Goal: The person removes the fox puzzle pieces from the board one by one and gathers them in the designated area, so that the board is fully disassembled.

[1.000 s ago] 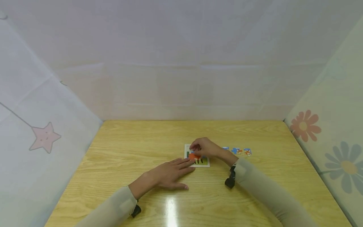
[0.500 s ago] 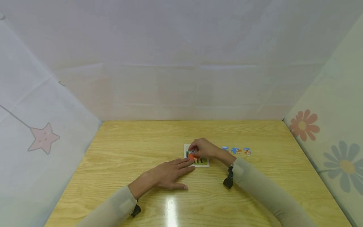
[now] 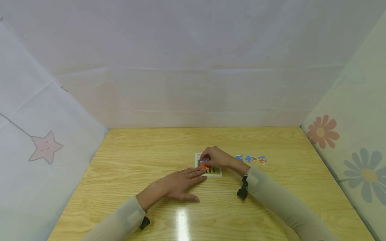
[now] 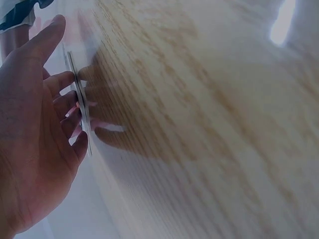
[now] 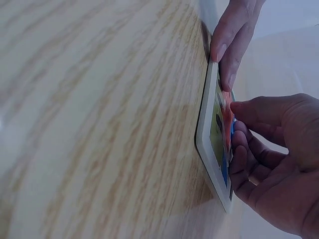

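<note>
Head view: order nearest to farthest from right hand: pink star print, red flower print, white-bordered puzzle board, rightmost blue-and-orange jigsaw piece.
1. White-bordered puzzle board, beneath right hand
2. Rightmost blue-and-orange jigsaw piece, right of hand
3. Red flower print, right wall
4. Pink star print, left wall

Puzzle board point(image 5: 206, 122) partly behind fingers point(image 5: 239, 162).

No legible lettering or numbers

Left hand point(image 4: 40, 129) extends its fingers to the edge of a thin board point(image 4: 83, 97); wood-grained tabletop point(image 4: 174, 124) alongside; bright glare point(image 4: 283, 22) at upper right.
</note>
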Demonstrator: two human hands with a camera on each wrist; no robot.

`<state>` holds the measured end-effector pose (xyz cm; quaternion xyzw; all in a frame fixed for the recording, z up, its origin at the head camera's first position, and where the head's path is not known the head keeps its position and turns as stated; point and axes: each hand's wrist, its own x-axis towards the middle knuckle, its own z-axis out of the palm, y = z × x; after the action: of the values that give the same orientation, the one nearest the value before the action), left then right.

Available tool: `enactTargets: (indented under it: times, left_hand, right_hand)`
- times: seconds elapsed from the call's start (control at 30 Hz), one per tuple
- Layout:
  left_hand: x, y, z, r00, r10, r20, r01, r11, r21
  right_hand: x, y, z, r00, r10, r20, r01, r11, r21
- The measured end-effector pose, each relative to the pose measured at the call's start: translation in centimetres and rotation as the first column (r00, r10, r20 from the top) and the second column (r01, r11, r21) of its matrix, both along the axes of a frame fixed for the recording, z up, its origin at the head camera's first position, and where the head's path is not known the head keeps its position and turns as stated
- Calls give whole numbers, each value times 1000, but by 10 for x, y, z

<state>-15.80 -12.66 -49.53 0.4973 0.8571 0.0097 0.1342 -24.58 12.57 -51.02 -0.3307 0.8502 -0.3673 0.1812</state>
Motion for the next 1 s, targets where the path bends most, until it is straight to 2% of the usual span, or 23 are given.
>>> enactTargets:
  times: [0.27, 0.57, 0.7, 1.0]
  left_hand:
    - [-1, 0, 1, 1000, 2, 22, -2, 1000, 11]
    - [0, 0, 0, 999, 7, 31, -8, 1000, 18]
    - [0, -1, 0, 999, 9, 34, -10, 1000, 18]
    - [0, -3, 1, 999, 21, 32, -21, 1000, 8]
  right_hand:
    - [0, 1, 1, 999, 22, -46, -22, 1000, -5]
    - [1, 0, 2, 999, 12, -35, -12, 1000, -16]
    - [1, 0, 1, 1000, 11, -10, -11, 999, -44]
    - [2, -2, 1, 993, -5, 119, 19, 993, -114]
